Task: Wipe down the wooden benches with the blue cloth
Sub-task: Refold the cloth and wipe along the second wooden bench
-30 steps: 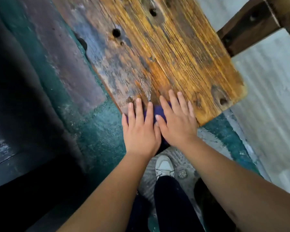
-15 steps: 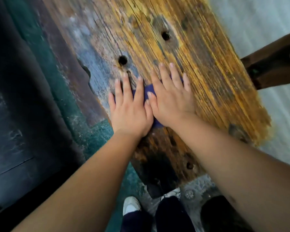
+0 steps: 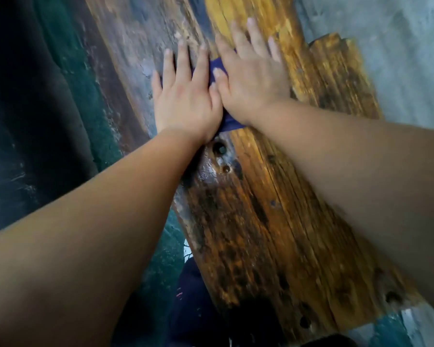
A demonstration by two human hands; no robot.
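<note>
On the bench: I see both hands lying flat, side by side, thumbs touching.
Left fingers [image 3: 183,61]: spread out and straight, pressing down, not curled around anything.
Right fingers [image 3: 251,33]: also spread and flat, reaching a bit farther up the bench than the left ones.
Left hand [image 3: 186,96]: palm down on the blue cloth, near the bench's left edge.
Right hand [image 3: 253,76]: palm down on the same cloth, just beside the left hand.
Blue cloth [image 3: 217,67]: squashed under both palms on top of the bench; I can only see dark blue bits peeking out between the thumbs and by the wrists.
Wooden bench [image 3: 273,209]: old, scratched boards, yellow-brown on the right, grey and worn on the left.
Hole [image 3: 219,148]: a round dark one in the bench, just below the left wrist.
Arms: bare, stretched out over the bench toward the hands.
Green floor [image 3: 85,96]: left of the bench, dark and patchy.
Grey floor [image 3: 398,58]: right of the bench.
Dark trouser leg [image 3: 193,296]: beside the bench's near end, on its left.
</note>
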